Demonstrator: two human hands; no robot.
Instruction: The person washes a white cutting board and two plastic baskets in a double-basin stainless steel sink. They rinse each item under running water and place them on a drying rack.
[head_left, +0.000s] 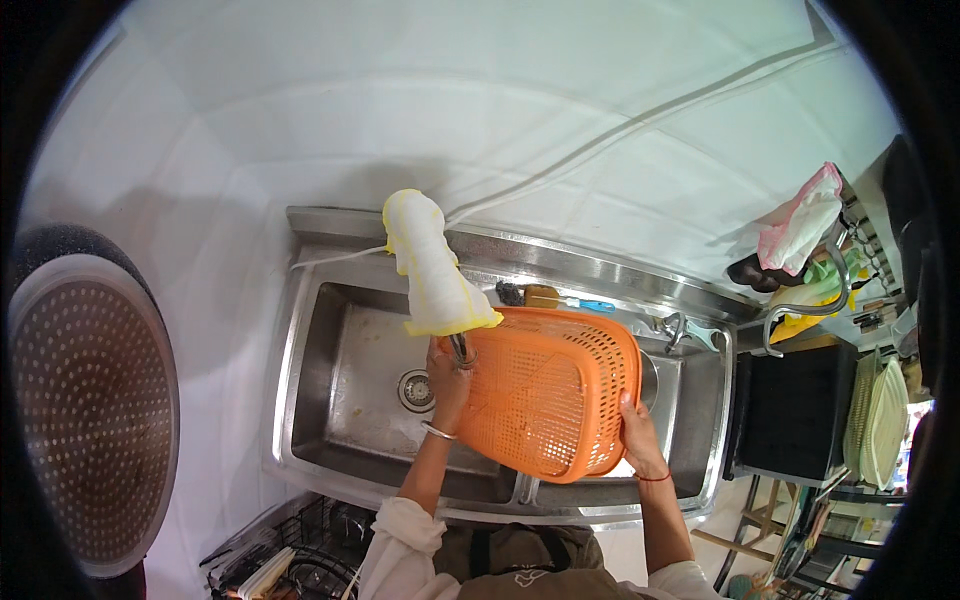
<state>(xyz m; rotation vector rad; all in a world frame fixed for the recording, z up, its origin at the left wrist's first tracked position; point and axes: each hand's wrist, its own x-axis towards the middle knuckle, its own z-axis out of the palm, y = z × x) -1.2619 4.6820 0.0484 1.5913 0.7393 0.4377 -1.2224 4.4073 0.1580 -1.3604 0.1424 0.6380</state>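
An orange plastic basket (525, 390) with slotted sides is tilted over the divider of a stainless steel double sink (360, 375). At its left end my left hand (448, 382) grips the rim, just under a metal faucet spout (461, 351). My right hand (639, 431) clasps the right end, thumb on the outside and fingers mostly hidden. Above my left hand stands a faucet wrapped in white cloth with yellow edging (435, 262). A drain strainer (416, 390) shows in the left basin. Part of the right basin is hidden behind the basket.
Behind the basket, a brush (541, 297) and a blue-handled tool (592, 305) lie on the sink ledge. A second faucet (675, 330) rises at the right basin. A large perforated round pan (94, 412) hangs on the left. A black box (795, 409) stands right of the sink.
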